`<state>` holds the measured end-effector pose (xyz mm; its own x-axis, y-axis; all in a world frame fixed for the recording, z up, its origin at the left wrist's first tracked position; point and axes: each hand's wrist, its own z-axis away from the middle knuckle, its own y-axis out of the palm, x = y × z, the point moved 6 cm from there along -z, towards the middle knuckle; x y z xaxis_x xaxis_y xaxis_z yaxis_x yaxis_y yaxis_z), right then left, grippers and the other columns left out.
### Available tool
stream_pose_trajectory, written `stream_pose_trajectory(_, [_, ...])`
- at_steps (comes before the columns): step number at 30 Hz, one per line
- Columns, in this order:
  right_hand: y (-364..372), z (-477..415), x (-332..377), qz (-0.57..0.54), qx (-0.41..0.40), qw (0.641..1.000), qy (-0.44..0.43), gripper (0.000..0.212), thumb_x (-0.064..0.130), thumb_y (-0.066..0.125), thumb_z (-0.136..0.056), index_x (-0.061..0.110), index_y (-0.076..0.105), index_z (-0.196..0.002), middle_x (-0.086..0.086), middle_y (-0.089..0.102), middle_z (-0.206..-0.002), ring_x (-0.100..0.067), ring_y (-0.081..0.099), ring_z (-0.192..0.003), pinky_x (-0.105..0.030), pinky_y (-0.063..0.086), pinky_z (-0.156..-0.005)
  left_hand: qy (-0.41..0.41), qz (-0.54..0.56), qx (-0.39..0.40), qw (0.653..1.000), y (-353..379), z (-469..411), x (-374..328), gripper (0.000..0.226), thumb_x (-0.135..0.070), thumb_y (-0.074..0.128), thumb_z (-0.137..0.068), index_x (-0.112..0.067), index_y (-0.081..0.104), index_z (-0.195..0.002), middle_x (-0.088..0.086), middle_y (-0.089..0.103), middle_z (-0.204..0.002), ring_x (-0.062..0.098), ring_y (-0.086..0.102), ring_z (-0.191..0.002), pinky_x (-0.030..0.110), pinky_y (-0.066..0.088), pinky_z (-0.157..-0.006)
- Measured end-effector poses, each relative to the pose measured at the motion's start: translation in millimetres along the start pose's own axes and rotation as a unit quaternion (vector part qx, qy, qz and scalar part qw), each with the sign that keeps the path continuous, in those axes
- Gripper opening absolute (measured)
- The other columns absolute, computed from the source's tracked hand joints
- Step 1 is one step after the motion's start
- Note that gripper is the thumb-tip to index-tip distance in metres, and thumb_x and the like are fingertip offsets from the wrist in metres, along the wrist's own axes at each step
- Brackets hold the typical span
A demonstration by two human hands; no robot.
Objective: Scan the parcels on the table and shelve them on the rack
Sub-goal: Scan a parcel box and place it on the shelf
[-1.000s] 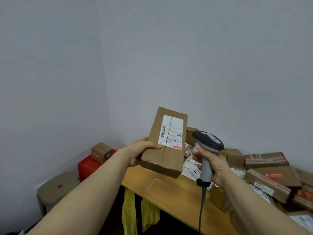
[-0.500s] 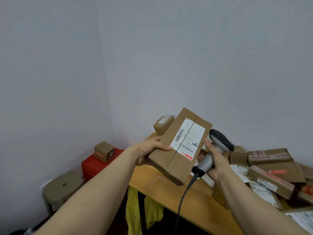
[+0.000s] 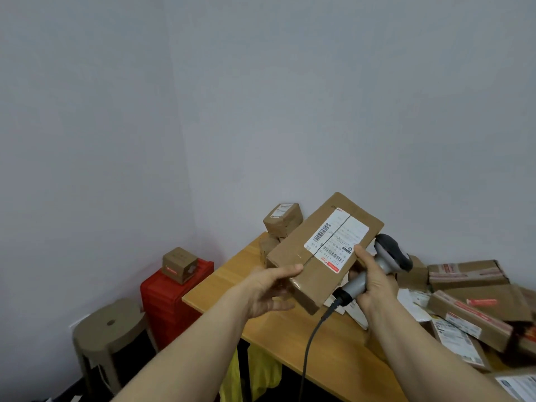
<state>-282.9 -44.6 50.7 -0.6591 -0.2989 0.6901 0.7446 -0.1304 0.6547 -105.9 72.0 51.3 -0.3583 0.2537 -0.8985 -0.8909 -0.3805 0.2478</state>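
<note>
A flat brown cardboard parcel (image 3: 307, 256) with a white barcode label is held tilted above the wooden table (image 3: 232, 274). My left hand (image 3: 269, 288) grips its lower left edge. My right hand (image 3: 374, 282) is wrapped around the grey handle of a barcode scanner (image 3: 388, 253), and its thumb rests on the parcel's label edge. The scanner's dark head sits just behind the parcel's right side, and its cable hangs down over the table. No rack is in view.
Several more cardboard parcels (image 3: 475, 303) lie heaped on the table's right part. Two small boxes (image 3: 282, 220) are stacked at the far corner. A red crate (image 3: 171, 303) bearing a small box (image 3: 178, 264) and a tan stool (image 3: 110, 329) stand left of the table.
The parcel has turned from nearly upright to tilted right and dropped lower. My right hand with the scanner has swung in beside it, thumb now on the label.
</note>
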Motion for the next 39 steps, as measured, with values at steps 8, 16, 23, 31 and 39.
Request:
stream_pose_trajectory(8, [1, 1, 16, 0.307, 0.142, 0.941, -0.024, 0.027, 0.022, 0.074, -0.082, 0.004, 0.06, -0.096, -0.007, 0.062, -0.067, -0.017, 0.056, -0.056, -0.029, 0.048, -0.053, 0.076, -0.078, -0.175, 0.979, -54, -4, -50, 0.067, -0.01, 0.087, -0.064, -0.008, 0.051, -0.12, 0.008, 0.062, -0.113, 0.025, 0.059, -0.108, 0.047, 0.055, -0.084])
stream_pose_trajectory(16, [30, 27, -9, 0.462, 0.275, 0.843, 0.022, 0.021, 0.008, 0.076, -0.077, 0.0, 0.056, -0.077, -0.01, 0.053, -0.054, -0.017, 0.047, -0.043, -0.026, 0.042, -0.045, 0.067, -0.116, -0.226, 0.965, -94, -14, -48, 0.048, -0.005, 0.085, -0.067, -0.019, 0.049, -0.095, 0.002, 0.058, -0.096, 0.023, 0.056, -0.094, 0.046, 0.05, -0.086])
stream_pose_trajectory(23, [41, 22, -15, 0.49, 0.281, 0.825, 0.012, 0.02, 0.007, 0.074, -0.08, 0.001, 0.056, -0.075, -0.01, 0.05, -0.053, -0.019, 0.043, -0.045, -0.026, 0.039, -0.046, 0.072, -0.089, -0.264, 0.958, -113, -16, -53, 0.046, 0.0, 0.085, -0.066, -0.014, 0.05, -0.092, 0.009, 0.062, -0.097, 0.029, 0.062, -0.094, 0.051, 0.053, -0.088])
stream_pose_trajectory(31, [52, 17, -15, 0.491, 0.315, 0.812, -0.01, 0.018, 0.007, 0.073, -0.079, 0.003, 0.057, -0.072, -0.008, 0.05, -0.052, -0.018, 0.043, -0.045, -0.027, 0.039, -0.047, 0.062, -0.097, -0.272, 0.955, -124, -19, -61, 0.047, 0.0, 0.084, -0.066, -0.012, 0.054, -0.099, 0.012, 0.066, -0.101, 0.031, 0.065, -0.095, 0.049, 0.056, -0.081])
stream_pose_trajectory(39, [59, 11, -16, 0.495, 0.326, 0.805, -0.015, 0.017, 0.005, 0.072, -0.08, 0.004, 0.057, -0.073, -0.008, 0.049, -0.053, -0.017, 0.042, -0.044, -0.025, 0.04, -0.045, 0.054, -0.092, -0.277, 0.955, -132, -26, -60, 0.047, 0.002, 0.084, -0.065, -0.01, 0.055, -0.1, 0.015, 0.066, -0.105, 0.035, 0.064, -0.099, 0.054, 0.053, -0.087])
